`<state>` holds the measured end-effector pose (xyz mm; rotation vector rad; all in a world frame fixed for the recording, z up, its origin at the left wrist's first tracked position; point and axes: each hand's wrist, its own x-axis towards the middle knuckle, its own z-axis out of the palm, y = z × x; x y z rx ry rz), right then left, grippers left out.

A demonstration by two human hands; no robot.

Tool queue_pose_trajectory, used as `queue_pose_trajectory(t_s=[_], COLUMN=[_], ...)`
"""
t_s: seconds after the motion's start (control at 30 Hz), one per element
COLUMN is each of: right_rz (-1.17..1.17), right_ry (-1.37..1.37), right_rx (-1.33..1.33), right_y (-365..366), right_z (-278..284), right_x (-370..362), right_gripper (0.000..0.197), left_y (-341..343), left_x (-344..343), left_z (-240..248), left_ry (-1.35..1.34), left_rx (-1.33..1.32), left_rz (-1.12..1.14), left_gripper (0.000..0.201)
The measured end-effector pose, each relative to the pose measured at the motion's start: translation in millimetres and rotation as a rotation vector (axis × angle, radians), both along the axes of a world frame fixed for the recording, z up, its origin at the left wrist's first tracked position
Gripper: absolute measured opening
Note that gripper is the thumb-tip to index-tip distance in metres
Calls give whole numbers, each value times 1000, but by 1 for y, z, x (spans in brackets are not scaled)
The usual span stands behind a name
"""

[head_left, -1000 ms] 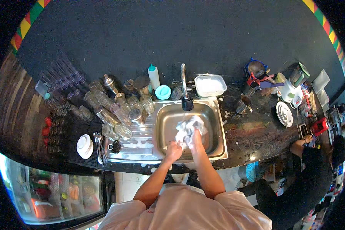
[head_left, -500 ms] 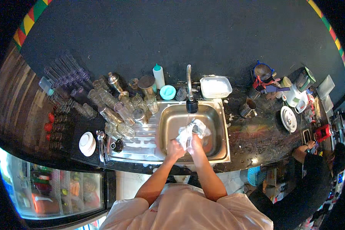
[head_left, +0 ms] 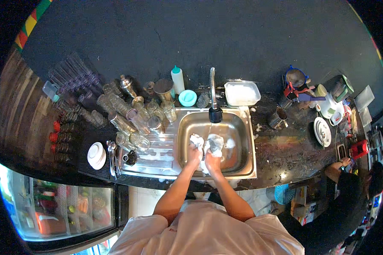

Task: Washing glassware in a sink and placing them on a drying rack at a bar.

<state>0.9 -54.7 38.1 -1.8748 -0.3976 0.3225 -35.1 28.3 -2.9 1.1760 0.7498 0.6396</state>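
Both my hands are over the steel sink, with white suds around the fingers. My right hand grips a foam-covered, greyish-white rounded thing; the foam hides its kind. Close beside it on the left, my left hand is curled, with a clump of white foam at its fingertips. What lies under that foam, if anything, is hidden. Above the hands hangs the black head of the spring faucet, with a thin stream seeming to fall from it. More suds float in the basin.
Several upturned glasses crowd the drainboard on the left. Plates and spoons lie farther left. Behind the sink stand a squeeze bottle, a teal bowl and a white tub. At right are a metal pitcher and another person's hand.
My hands have moved apart slightly; before, they met around a foamy bundle. The foam now shows as two clumps, one at each hand. My view has shifted a little.
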Motion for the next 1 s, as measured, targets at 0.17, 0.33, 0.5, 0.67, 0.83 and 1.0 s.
queue_pose_trajectory(t_s=[0.17, 0.33, 0.5, 0.67, 0.83, 1.0], right_rz=[-77, -154, -81, -159, 126, -122], right_ry=[299, 283, 89, 580, 485, 450], right_rx=[568, 420, 368, 452, 429, 445], right_y=[3, -25, -27, -22, 1, -4], right_z=[-7, 20, 61, -10, -14, -27], right_x=[-9, 11, 22, 40, 32, 53], right_gripper=[25, 35, 37, 31, 30, 28], left_y=[16, 25, 9, -7, 7, 8], left_x=[1, -14, -19, -20, -30, -32], left_z=[-5, 9, 53, 76, 47, 61], left_ry=[240, -34, 74, 90, 97, 167], left_rx=[93, -142, 737, 537, 913, -438], left_rz=[-62, -229, -470, -624, -573, -663], left_gripper=[10, 15, 28, 49, 36, 18])
